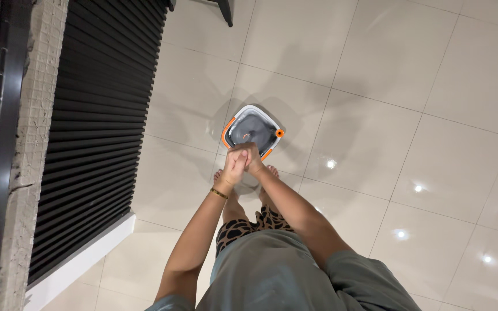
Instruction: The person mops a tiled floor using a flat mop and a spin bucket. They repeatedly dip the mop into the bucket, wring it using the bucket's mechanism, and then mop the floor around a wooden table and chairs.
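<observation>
Your left hand [233,166] and right hand [251,158] are clasped together in front of you, fingers [238,155] clenched; whatever they grip is hidden inside the fists, so you cannot tell what it is. Both arms reach straight down and forward, a thin gold bracelet [219,193] on your left wrist. Just beyond the fingers, on the glossy cream tiled floor [376,132], sits a square grey plastic bucket with orange trim [253,128], its near edge covered by your knuckles. Your bare feet are mostly hidden beneath your hands. Dark slatted shutters [99,115] stand far off to the fingers' left.
</observation>
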